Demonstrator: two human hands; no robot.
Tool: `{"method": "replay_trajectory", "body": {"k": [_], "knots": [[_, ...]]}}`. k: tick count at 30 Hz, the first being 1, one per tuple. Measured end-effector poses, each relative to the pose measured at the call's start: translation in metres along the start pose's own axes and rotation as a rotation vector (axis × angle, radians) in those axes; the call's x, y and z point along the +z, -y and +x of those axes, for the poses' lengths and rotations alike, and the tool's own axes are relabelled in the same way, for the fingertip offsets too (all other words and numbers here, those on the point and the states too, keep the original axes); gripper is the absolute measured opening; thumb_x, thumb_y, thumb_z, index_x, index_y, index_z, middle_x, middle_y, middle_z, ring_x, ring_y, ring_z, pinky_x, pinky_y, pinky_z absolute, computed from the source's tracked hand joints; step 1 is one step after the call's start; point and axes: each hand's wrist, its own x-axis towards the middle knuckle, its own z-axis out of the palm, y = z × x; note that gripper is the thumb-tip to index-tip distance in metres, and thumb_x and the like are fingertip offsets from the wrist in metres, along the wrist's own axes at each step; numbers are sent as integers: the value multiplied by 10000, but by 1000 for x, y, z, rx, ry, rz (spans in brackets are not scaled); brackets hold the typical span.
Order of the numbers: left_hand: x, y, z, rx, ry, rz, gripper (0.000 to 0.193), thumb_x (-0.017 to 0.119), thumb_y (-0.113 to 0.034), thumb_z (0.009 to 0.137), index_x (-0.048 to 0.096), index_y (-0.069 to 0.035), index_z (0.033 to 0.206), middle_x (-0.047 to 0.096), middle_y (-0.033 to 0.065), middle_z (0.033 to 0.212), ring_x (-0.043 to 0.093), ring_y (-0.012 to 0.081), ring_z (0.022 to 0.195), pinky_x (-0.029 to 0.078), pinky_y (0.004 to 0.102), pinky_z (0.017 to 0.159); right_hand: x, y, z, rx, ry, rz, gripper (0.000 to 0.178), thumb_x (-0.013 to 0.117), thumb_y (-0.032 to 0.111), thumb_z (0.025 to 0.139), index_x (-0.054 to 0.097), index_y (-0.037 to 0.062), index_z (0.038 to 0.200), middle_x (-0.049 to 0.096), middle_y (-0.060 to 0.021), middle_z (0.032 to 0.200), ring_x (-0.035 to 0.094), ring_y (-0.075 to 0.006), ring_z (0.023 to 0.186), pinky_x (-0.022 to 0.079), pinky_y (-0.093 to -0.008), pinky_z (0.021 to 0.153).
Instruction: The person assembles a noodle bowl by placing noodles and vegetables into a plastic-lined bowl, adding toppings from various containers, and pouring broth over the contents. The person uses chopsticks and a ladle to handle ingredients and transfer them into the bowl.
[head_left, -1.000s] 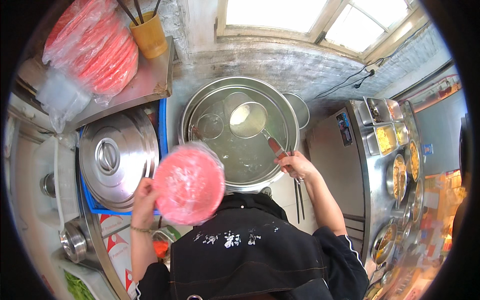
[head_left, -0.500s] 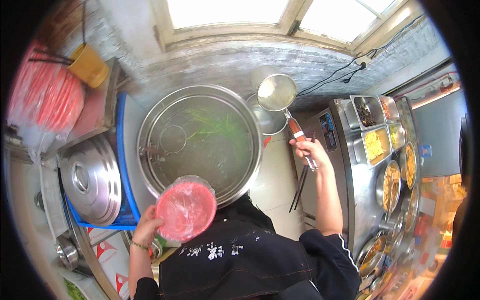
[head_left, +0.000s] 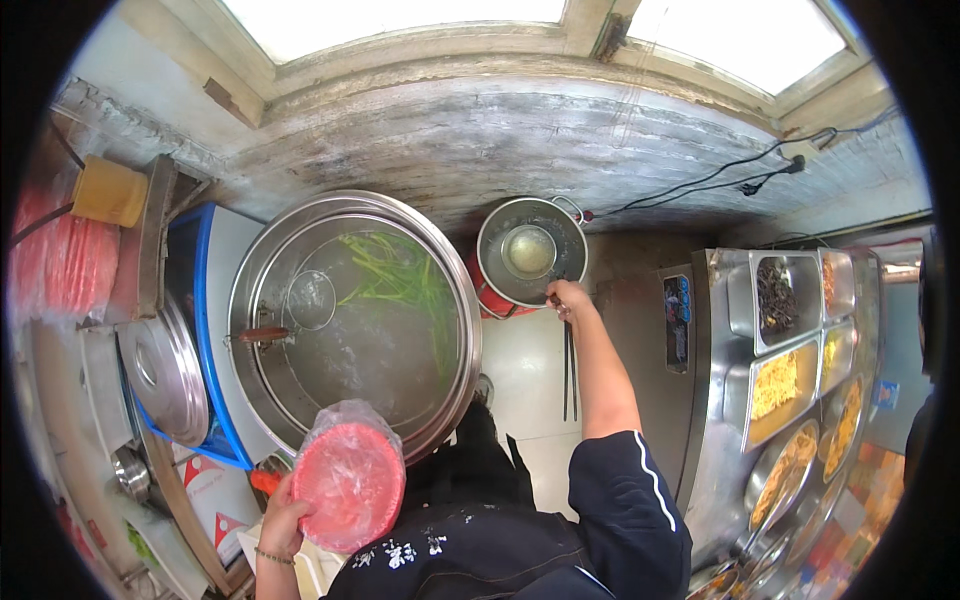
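My left hand [head_left: 282, 522] grips the edge of a pink bowl [head_left: 350, 485] covered with a clear plastic bag, in front of the large steel pot [head_left: 468, 310]. My right hand [head_left: 570, 300] is closed round the handle of a deep, round metal ladle [head_left: 528, 252]. The ladle's cup is down inside a smaller steel pot [head_left: 488, 268] by the wall; whether it has holes I cannot tell. Dark chopsticks [head_left: 570, 375] hang below the same hand. In the large pot, green stalks [head_left: 395, 275] float in cloudy liquid near a second round scoop [head_left: 312, 300] with a brown handle [head_left: 262, 335].
At right stands a steel counter [head_left: 705, 400] with trays and bowls of toppings [head_left: 785, 390]. A metal lid [head_left: 165, 370] leans by a blue-edged box [head_left: 208, 340] at left, below bagged pink bowls [head_left: 65, 250]. Cables [head_left: 690, 190] run along the wall.
My right hand has lowered the ladle from above into the smaller pot. The left hand still holds the bagged bowl, now a little lower in view. The view itself has shifted.
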Motion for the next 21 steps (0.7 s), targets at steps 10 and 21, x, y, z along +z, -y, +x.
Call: {"method": "replay_trajectory", "body": {"k": [10, 21], "knots": [[25, 8, 2, 164, -97, -70, 602, 516, 89, 694, 507, 33, 1293, 621, 96, 1193, 617, 190, 1061, 499, 296, 910, -11, 7, -10, 56, 224, 312, 109, 578, 113, 804, 536, 83, 708, 554, -76, 572, 296, -84, 347, 213, -245, 328], [-4, 16, -8, 103, -117, 141, 361, 587, 16, 727, 647, 19, 1083, 668, 7, 902, 612, 96, 714, 487, 239, 633, -17, 21, -86, -182, -94, -125, 124, 646, 120, 720, 618, 25, 646, 550, -69, 527, 390, -134, 361, 261, -313, 361]]}}
